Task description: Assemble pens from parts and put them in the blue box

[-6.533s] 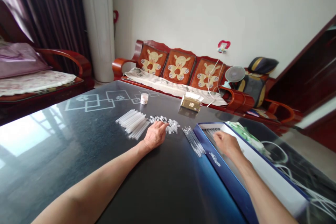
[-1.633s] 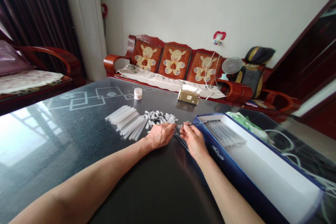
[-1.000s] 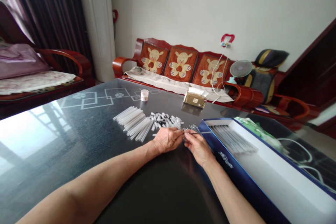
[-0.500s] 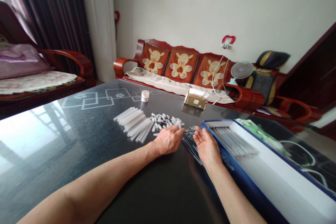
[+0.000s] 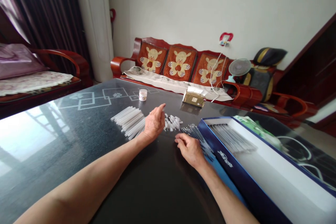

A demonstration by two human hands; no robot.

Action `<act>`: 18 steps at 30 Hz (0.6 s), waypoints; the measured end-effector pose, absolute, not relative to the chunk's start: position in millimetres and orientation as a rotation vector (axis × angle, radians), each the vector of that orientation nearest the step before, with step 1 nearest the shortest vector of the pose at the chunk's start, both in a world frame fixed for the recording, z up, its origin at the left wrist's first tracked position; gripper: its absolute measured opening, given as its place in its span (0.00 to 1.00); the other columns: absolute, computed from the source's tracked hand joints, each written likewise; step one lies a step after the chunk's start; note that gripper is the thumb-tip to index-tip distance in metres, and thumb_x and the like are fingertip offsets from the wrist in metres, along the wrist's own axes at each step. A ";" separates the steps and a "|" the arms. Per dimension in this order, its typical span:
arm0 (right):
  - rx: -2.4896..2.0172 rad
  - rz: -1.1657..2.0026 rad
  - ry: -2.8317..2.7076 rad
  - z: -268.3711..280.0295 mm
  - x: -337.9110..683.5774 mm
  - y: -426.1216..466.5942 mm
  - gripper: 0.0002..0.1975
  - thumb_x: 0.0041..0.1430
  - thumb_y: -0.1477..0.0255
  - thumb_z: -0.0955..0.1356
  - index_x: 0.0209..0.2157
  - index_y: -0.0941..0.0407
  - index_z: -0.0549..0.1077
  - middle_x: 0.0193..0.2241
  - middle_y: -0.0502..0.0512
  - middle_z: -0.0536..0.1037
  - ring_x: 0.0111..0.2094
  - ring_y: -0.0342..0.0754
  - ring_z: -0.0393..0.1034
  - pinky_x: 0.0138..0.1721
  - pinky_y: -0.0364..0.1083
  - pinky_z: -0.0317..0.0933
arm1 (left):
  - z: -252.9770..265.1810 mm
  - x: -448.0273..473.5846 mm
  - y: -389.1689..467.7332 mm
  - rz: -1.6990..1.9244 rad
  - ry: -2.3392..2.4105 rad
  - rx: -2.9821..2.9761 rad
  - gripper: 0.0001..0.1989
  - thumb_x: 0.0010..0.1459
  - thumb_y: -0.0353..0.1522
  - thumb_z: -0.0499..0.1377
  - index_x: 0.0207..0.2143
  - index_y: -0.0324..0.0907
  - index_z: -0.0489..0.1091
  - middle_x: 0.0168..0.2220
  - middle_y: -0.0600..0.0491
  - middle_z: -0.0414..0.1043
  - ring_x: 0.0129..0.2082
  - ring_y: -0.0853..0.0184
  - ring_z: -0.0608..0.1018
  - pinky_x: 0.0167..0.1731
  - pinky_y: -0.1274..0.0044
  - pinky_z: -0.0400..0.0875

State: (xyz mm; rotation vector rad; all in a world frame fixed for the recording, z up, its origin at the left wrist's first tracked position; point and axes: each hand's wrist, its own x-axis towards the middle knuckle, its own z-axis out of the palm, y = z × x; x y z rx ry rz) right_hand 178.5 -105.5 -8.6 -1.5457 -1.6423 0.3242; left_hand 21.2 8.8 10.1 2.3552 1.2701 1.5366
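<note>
My left hand [image 5: 154, 121] is between a stack of whitish pen tubes [image 5: 128, 116] and a heap of small white and black pen caps [image 5: 173, 122], covering part of both. Its fingers point up and away, seemingly stretched out, and I see nothing in them. Low over the dark table is my right hand [image 5: 190, 149], its thumb and fingers brought together. Whatever may be between those fingertips is too small to make out. Just beyond it, thin dark pen refills [image 5: 195, 133] lie in a bunch against the box, partly hidden by the hand.
On the right stands a long blue box [image 5: 225, 159] with a white inside, holding a row of finished-looking pens [image 5: 231, 136]. A small white tub [image 5: 143, 95] and a gold tissue box [image 5: 193, 98] stand farther back on the table. A green and white bag [image 5: 262, 131] lies behind the box.
My hands, earlier close together with a thin dark refill between them, have parted. The left has moved left and up over the caps; the right has turned palm down and moved left.
</note>
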 end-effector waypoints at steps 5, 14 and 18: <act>-1.545 -0.060 -1.847 -9.9 193.3 -103.5 0.12 0.60 0.74 0.61 0.36 0.54 0.75 0.35 0.56 0.79 0.37 0.50 0.74 0.42 0.47 0.65 | 16.5 14.1 23.3 1.582 1.330 2.128 0.17 0.62 0.30 0.50 0.52 0.41 0.69 0.38 0.50 0.76 0.37 0.68 0.77 0.42 0.77 0.70; -1.560 -0.108 -1.804 -0.4 191.8 -105.0 0.10 0.59 0.74 0.62 0.37 0.53 0.75 0.36 0.54 0.78 0.37 0.48 0.74 0.41 0.46 0.66 | 32.5 -0.1 29.9 1.341 1.474 1.907 0.18 0.60 0.30 0.51 0.51 0.45 0.72 0.35 0.53 0.79 0.36 0.66 0.78 0.43 0.77 0.70; -1.573 -0.068 -1.948 12.4 172.2 -82.1 0.11 0.57 0.75 0.63 0.39 0.53 0.75 0.37 0.54 0.77 0.37 0.48 0.73 0.42 0.46 0.65 | 31.1 -5.2 35.1 1.212 1.480 1.936 0.18 0.58 0.31 0.51 0.48 0.45 0.74 0.35 0.52 0.79 0.37 0.65 0.79 0.43 0.76 0.71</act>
